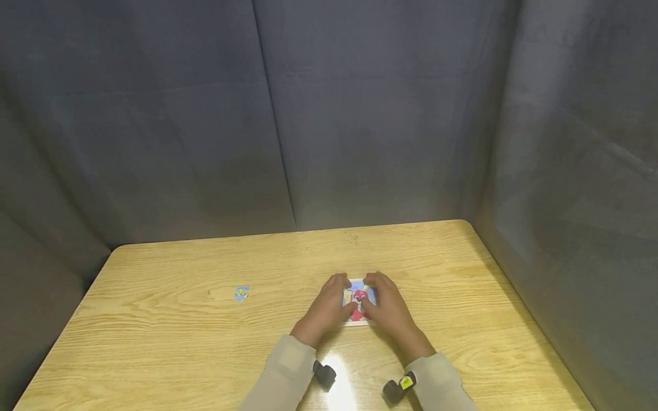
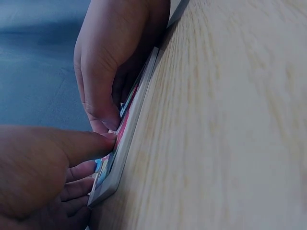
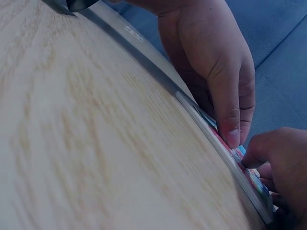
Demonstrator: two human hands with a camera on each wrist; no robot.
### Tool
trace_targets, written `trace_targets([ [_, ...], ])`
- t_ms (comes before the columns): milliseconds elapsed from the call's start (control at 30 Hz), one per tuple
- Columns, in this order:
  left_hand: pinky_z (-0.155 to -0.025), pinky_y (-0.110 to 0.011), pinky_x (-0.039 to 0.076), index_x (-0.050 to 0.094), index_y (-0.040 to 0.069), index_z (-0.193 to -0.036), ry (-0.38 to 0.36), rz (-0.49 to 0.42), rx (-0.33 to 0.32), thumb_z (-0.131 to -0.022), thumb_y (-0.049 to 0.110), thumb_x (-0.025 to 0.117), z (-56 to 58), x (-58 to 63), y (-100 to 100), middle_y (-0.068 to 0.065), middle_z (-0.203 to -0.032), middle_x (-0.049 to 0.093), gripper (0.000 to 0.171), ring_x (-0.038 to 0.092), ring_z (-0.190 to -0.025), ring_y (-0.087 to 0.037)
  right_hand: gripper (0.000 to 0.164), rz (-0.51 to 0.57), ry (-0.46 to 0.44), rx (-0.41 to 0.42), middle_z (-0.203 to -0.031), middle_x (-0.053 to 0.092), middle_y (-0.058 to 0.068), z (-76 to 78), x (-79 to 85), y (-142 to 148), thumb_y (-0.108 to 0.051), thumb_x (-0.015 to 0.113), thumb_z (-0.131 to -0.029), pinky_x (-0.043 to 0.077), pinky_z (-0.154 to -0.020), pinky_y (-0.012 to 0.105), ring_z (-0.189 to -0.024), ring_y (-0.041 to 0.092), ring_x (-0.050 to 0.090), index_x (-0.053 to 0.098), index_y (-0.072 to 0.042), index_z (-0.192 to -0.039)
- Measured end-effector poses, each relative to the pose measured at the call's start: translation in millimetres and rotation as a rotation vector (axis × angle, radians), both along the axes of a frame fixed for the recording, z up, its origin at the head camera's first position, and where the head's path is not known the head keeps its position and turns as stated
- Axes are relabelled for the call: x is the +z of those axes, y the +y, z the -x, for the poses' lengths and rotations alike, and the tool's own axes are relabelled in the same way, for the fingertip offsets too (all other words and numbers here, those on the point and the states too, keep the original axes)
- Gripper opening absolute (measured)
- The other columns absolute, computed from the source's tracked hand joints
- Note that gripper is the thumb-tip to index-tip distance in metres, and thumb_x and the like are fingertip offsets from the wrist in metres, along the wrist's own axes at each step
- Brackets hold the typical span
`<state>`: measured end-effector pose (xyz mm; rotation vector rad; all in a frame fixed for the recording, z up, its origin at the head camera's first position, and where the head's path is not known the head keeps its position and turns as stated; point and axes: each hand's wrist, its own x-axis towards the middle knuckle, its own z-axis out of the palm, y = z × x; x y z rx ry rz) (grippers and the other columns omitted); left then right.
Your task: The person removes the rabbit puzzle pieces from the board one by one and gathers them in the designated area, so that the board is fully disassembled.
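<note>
A small jigsaw puzzle (image 1: 359, 296) in a white-rimmed tray lies on the table, with a pink cartoon character on a blue background. My left hand (image 1: 328, 305) holds its left side, fingers bent at the edge and thumb on the picture. Opposite, my right hand (image 1: 389, 306) grips the right side the same way. Both thumbs meet near the middle of the picture, as the left thumb (image 2: 98, 143) shows in the left wrist view. In the right wrist view, the tray's pale edge (image 3: 216, 143) sits low on the wood. The hands cover the puzzle's sides.
A loose blue puzzle piece (image 1: 241, 293) with a yellow-green figure lies left of the hands on the wooden table (image 1: 169, 342). Dark grey curtains (image 1: 205, 142) stand behind the table and along its sides. Both wrists carry small black cameras.
</note>
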<state>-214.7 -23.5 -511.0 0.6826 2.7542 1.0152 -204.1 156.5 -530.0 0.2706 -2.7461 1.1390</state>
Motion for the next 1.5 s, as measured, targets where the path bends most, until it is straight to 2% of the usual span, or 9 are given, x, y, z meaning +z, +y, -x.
trace_targets([
  [333, -0.112, -0.045, 0.033, 0.044, 0.003, -0.135, -0.011, -0.008, -0.007, -0.094, 0.026, 0.065, -0.2, -1.1, -0.8, -0.015, -0.151, 0.033, 0.051, 0.031, -0.140, -0.032, 0.047, -0.014, -0.027, 0.002, -0.141, 0.049, 0.010, -1.5, 0.5, 0.7, -0.017, 0.071, -0.085, 0.028, -0.114, 0.051, -0.140, 0.034, 0.033, 0.058, -0.006, -0.128],
  [467, -0.112, -0.045, 0.034, 0.041, 0.006, -0.142, -0.017, -0.016, 0.026, -0.093, 0.027, 0.066, 1.2, -0.8, -2.4, -0.012, -0.150, 0.036, 0.059, 0.034, -0.139, -0.031, 0.045, -0.010, -0.009, 0.009, -0.140, 0.051, 0.011, -1.4, 0.7, -0.3, -0.016, 0.071, -0.085, 0.027, -0.114, 0.050, -0.139, 0.034, 0.034, 0.059, -0.005, -0.127],
  [533, -0.112, -0.045, 0.034, 0.041, 0.007, -0.143, 0.003, -0.016, 0.048, -0.093, 0.027, 0.066, 2.6, -0.6, -2.3, -0.011, -0.149, 0.040, 0.060, 0.036, -0.137, -0.030, 0.044, -0.006, -0.007, 0.016, -0.139, 0.051, 0.010, -1.1, 0.6, -0.2, -0.015, 0.070, -0.085, 0.027, -0.114, 0.050, -0.139, 0.034, 0.034, 0.059, -0.005, -0.127],
  [733, -0.109, -0.046, 0.038, 0.057, 0.009, -0.133, 0.090, 0.006, 0.096, -0.094, 0.018, 0.065, 6.8, 0.4, -0.6, -0.010, -0.139, 0.053, 0.040, 0.047, -0.131, -0.029, 0.043, 0.004, -0.024, 0.009, -0.140, 0.051, 0.009, -0.4, 1.2, 0.5, -0.016, 0.070, -0.086, 0.027, -0.114, 0.051, -0.140, 0.033, 0.032, 0.059, -0.006, -0.127],
  [967, -0.099, -0.043, 0.048, 0.068, 0.013, -0.118, 0.132, 0.047, 0.136, -0.092, 0.012, 0.067, 12.9, 3.0, 0.3, -0.007, -0.128, 0.063, 0.027, 0.056, -0.121, -0.027, 0.044, 0.010, -0.008, -0.006, -0.140, 0.051, 0.011, -0.5, -0.8, -0.5, -0.014, 0.072, -0.084, 0.027, -0.114, 0.052, -0.139, 0.035, 0.033, 0.060, -0.005, -0.125],
  [1300, -0.090, -0.044, 0.054, 0.071, 0.016, -0.112, 0.140, 0.091, 0.151, -0.089, 0.015, 0.071, 17.3, 5.7, 0.8, -0.007, -0.124, 0.064, 0.022, 0.059, -0.117, -0.029, 0.043, 0.008, 0.011, -0.004, -0.139, 0.052, 0.010, -0.8, -4.1, -0.5, -0.014, 0.072, -0.083, 0.028, -0.114, 0.052, -0.138, 0.034, 0.035, 0.061, -0.006, -0.125],
  [1500, -0.089, -0.042, 0.054, 0.071, 0.018, -0.110, 0.154, 0.112, 0.162, -0.089, 0.017, 0.072, 19.3, 5.4, 2.8, -0.005, -0.124, 0.065, 0.021, 0.059, -0.116, -0.026, 0.043, 0.008, -0.004, -0.002, -0.140, 0.051, 0.009, -1.3, -1.5, 0.6, -0.015, 0.070, -0.084, 0.028, -0.114, 0.051, -0.140, 0.033, 0.033, 0.060, -0.007, -0.126],
])
